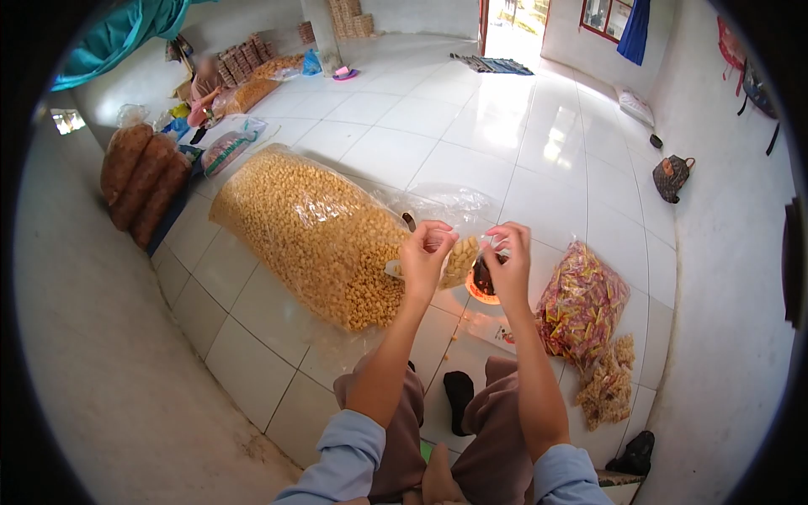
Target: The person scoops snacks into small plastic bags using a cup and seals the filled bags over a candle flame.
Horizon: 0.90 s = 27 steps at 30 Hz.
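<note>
My left hand and my right hand pinch the top of a small clear bag from either side. Pale yellow snack pieces fill its lower part. Behind and below my right hand is a round orange-rimmed container with something dark in it, partly hidden. Left of my left hand lies a very large clear sack of yellow puffed snacks, its opening towards me. Empty-looking clear plastic lies just beyond my hands.
A bag of red and yellow packets lies at the right, beside small filled bags. Tall brown sacks lean at the left wall. Another person sits far back left near stacked packs. A patterned bag is by the right wall.
</note>
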Motion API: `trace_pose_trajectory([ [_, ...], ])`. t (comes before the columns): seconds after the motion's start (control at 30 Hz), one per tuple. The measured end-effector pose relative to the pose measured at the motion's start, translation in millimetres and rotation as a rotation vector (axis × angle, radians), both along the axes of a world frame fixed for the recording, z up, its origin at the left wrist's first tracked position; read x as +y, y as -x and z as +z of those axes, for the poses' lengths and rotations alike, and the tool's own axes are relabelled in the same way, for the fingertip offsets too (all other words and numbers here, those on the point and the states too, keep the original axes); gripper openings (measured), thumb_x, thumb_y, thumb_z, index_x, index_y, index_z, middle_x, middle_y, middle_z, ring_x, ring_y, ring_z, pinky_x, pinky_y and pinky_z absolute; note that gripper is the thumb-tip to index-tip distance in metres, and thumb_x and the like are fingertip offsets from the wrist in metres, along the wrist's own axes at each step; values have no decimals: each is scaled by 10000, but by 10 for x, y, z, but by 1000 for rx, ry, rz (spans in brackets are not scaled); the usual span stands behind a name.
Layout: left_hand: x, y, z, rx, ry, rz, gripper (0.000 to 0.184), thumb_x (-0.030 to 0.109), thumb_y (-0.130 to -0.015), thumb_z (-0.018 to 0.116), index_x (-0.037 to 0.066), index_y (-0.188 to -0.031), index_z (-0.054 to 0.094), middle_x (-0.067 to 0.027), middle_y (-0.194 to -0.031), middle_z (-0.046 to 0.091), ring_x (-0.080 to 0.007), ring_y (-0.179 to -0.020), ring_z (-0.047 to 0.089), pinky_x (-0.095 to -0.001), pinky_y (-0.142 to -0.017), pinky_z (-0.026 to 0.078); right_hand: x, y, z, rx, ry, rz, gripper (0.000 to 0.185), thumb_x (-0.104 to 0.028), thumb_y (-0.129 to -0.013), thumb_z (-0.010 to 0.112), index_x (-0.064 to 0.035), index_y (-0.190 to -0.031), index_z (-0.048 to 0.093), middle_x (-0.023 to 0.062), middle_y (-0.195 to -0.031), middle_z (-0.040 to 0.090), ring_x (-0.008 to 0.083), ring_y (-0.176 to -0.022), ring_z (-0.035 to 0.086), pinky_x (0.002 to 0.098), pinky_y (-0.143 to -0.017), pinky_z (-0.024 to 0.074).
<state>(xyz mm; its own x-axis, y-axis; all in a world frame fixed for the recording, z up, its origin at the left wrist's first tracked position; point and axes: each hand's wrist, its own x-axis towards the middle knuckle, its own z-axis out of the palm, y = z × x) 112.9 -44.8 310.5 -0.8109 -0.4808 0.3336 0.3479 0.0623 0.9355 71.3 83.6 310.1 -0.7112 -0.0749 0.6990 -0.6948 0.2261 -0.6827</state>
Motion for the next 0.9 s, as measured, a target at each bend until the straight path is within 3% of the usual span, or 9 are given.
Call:
trace_pose_trajectory([
  [0.07, 55, 12, -22, -33, 64, 56, 139, 14, -752, 633, 21, -856, 542, -18, -702, 591, -65, -661, 564, -185, -584, 441, -71, -12, -93, -129, -87, 188, 236, -22, -696, 635, -28, -890, 502, 82, -887, 491, 189, -732, 530, 275, -641, 449],
  [0.2, 78, 33, -66, -27, 98, 58, 167, 20, -743, 637, 20, -847, 507, -38, -702, 598, -72, -653, 572, -193, -573, 450, -157, -32, -165, -189, -133, 241, 299, -42, -704, 636, -19, -946, 462, 108, -938, 496, 216, -792, 550, 299, -669, 464],
  [0.37, 71, 0, -35, -83, 316, 150, 212, 78, -735, 662, 38, -804, 466, -53, -701, 604, -97, -638, 575, -209, -590, 430, -224, -73, -212, -274, -97, 198, 249, -35, -731, 616, -13, -927, 465, 109, -875, 549, 226, -782, 581, 299, -683, 470],
  [0.43, 55, 33, -97, -70, 267, 72, 213, 101, -740, 662, 39, -809, 470, -58, -740, 606, -104, -676, 574, -211, -620, 420, -221, -75, -213, -308, -80, 168, 222, -29, -750, 603, -12, -923, 465, 107, -847, 571, 218, -771, 591, 291, -691, 473],
  [0.5, 39, 47, -91, -51, 217, -5, 217, 123, -745, 663, 41, -815, 475, -62, -778, 607, -110, -714, 573, -213, -650, 410, -198, -58, -180, -318, 104, 173, 133, -11, -798, 558, 2, -894, 467, 102, -816, 602, 178, -754, 601, 254, -706, 473],
  [0.6, 32, 50, -51, 35, 359, 195, 250, 161, -747, 668, 33, -896, 512, -80, -906, 603, -116, -862, 556, -221, -722, 399, -125, -40, -113, -443, 346, 271, 67, -3, -824, 528, 10, -859, 473, 109, -868, 607, 142, -808, 589, 232, -741, 463],
  [0.7, 10, 93, -79, 13, 101, 169, 262, 141, -769, 646, 25, -978, 539, -78, -980, 583, -117, -960, 518, -228, -796, 388, -99, -30, -76, -496, 485, 370, 49, -4, -826, 527, 7, -835, 480, 115, -874, 605, 145, -853, 579, 240, -774, 451],
  [0.77, -14, 74, -39, -15, -280, -243, 262, 101, -793, 614, 15, -1028, 538, -71, -993, 580, -128, -961, 527, -246, -837, 401, -96, -29, -99, -488, 494, 386, 49, -7, -825, 530, 5, -840, 485, 116, -877, 604, 149, -866, 575, 246, -787, 446],
  [0.9, -53, 49, -48, -63, -253, -318, 236, 61, -805, 589, 9, -1028, 533, -67, -1000, 577, -135, -966, 533, -247, -863, 404, -100, -19, -84, -435, 462, 394, 62, -23, -824, 538, 4, -860, 496, 111, -881, 598, 149, -869, 565, 258, -792, 442],
])
